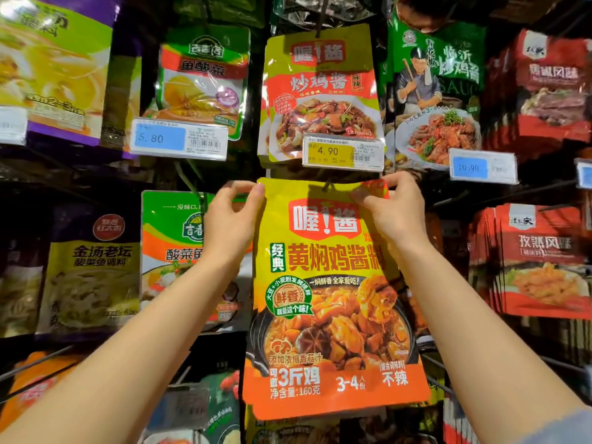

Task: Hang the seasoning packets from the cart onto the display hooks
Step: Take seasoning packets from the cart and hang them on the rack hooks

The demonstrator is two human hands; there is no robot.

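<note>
Seasoning packet (330, 299) held level by its top corners, left hand (229, 219) and right hand (392, 213) each pinching one, likely to line its hole with the display hook (328, 186).

Both bare forearms reach up and forward from the lower corners, converging toward the middle. The left hand (232, 216) is raised with its wrist bent slightly, thumb and curled fingers pinching together at its upper right. The right hand (395, 209) mirrors it, fingers curled and pinching at its upper left, knuckles up. The hands stay apart at equal height
</note>
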